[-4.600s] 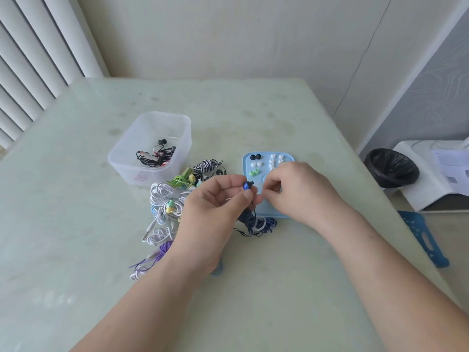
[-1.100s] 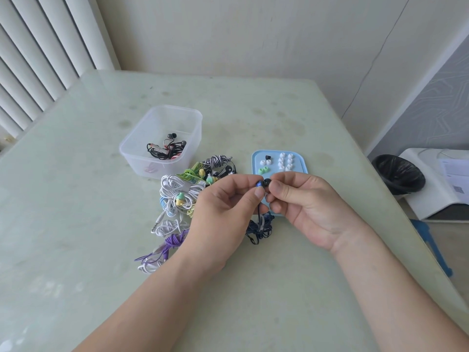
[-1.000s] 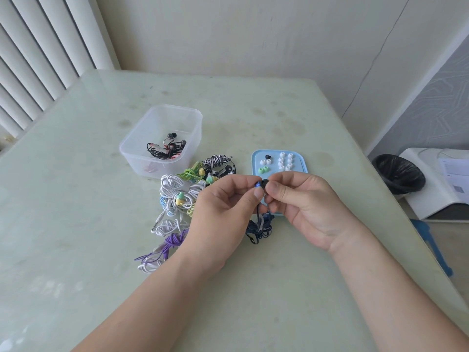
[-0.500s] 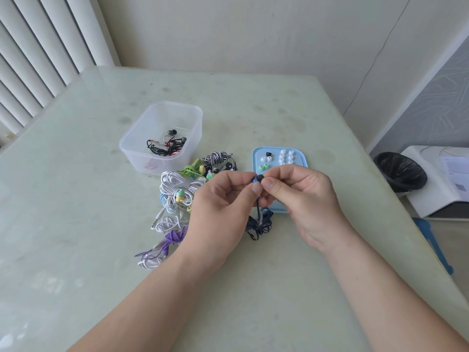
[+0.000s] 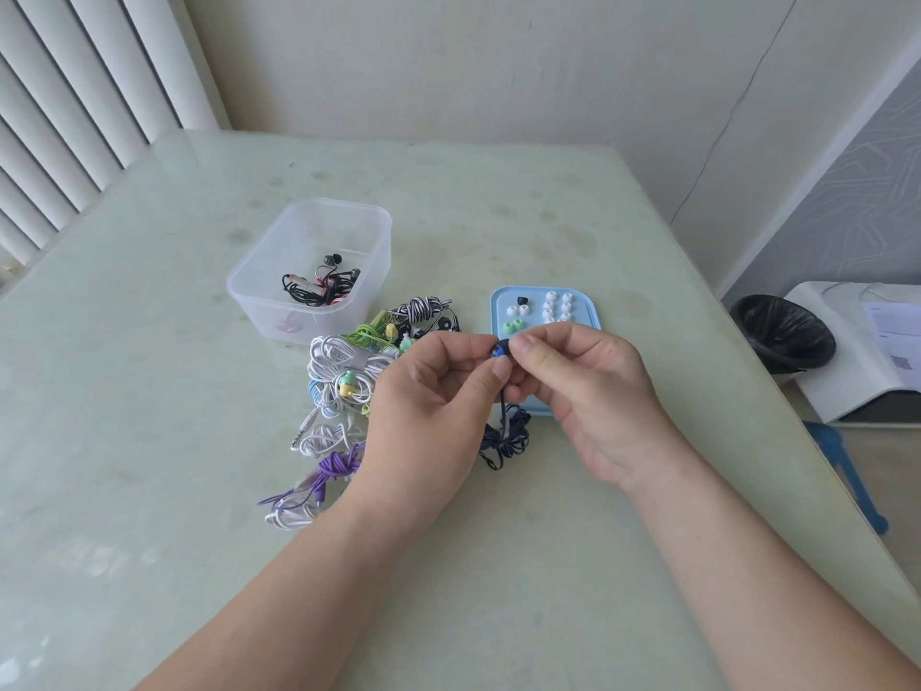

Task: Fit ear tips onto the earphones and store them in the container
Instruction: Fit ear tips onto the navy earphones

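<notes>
Inside the container (image 5: pixel 339 206) lie earphones (image 5: pixel 319 286); ear tips (image 5: pixel 555 306) dot the tray (image 5: pixel 580 296).

the left hand (image 5: pixel 428 406) pinches a blue earbud (image 5: pixel 497 355); the right hand (image 5: pixel 593 391) pinches a black ear tip (image 5: pixel 504 345) against it. a light blue tray (image 5: pixel 534 311) lies at their 12 o'clock, a clear container (image 5: pixel 279 316) at 10 o'clock.

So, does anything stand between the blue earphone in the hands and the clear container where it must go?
Nothing visible blocks it. The left hand and right hand pinch the blue earphone above the table. A pile of coiled earphones lies between it and the open container, but low, so lifting over should work.
</notes>
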A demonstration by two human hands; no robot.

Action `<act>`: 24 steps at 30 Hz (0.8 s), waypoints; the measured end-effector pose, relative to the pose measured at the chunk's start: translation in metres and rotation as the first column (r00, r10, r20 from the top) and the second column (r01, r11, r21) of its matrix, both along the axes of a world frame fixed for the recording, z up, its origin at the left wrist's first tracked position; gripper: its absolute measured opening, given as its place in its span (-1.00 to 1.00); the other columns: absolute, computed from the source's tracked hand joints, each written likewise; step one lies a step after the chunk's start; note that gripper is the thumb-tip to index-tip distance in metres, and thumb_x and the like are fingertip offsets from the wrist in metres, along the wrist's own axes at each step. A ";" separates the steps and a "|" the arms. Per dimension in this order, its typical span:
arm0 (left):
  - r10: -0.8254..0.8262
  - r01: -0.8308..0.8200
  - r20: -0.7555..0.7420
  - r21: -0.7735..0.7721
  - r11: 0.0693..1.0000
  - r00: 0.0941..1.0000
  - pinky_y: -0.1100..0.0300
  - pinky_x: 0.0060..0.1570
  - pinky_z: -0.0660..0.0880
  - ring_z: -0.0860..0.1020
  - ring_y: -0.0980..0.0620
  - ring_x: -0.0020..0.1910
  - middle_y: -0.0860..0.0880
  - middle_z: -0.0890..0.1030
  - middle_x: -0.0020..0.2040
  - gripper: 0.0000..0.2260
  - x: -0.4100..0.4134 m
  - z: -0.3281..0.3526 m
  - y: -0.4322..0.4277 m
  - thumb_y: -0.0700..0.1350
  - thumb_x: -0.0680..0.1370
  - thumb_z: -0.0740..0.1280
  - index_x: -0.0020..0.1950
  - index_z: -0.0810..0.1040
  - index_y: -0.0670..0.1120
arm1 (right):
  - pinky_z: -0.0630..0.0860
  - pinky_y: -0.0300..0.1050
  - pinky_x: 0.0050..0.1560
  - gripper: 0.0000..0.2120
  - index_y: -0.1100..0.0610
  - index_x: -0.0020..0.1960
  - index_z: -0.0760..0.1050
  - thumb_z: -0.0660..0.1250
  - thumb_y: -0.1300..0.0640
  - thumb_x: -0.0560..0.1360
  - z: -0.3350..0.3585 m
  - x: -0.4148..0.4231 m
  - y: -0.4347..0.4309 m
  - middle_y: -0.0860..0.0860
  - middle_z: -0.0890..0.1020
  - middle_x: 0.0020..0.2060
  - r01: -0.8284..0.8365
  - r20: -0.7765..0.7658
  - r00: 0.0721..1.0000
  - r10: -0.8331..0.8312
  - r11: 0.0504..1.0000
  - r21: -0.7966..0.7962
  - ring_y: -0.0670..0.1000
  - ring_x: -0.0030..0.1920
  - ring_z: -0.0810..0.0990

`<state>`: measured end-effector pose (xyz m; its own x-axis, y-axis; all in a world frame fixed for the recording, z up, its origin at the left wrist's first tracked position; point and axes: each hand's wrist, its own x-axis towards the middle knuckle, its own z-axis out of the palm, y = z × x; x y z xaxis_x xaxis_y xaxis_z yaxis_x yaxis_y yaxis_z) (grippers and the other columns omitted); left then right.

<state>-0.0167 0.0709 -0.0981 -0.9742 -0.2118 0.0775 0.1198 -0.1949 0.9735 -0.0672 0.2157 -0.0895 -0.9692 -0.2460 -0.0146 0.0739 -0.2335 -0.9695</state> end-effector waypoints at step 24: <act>-0.156 0.152 -0.029 -0.110 0.982 0.987 -0.30 0.12 0.60 0.67 -0.09 -0.12 0.00 0.66 -0.19 -0.69 0.002 0.004 -0.004 -0.33 0.64 0.36 0.35 0.60 -0.08 | 0.53 -0.01 -0.23 -0.93 0.31 -0.07 0.62 0.42 0.28 0.53 0.006 -0.001 0.008 0.23 0.67 -0.24 -0.050 0.009 0.999 0.050 0.995 0.090 0.15 -0.32 0.57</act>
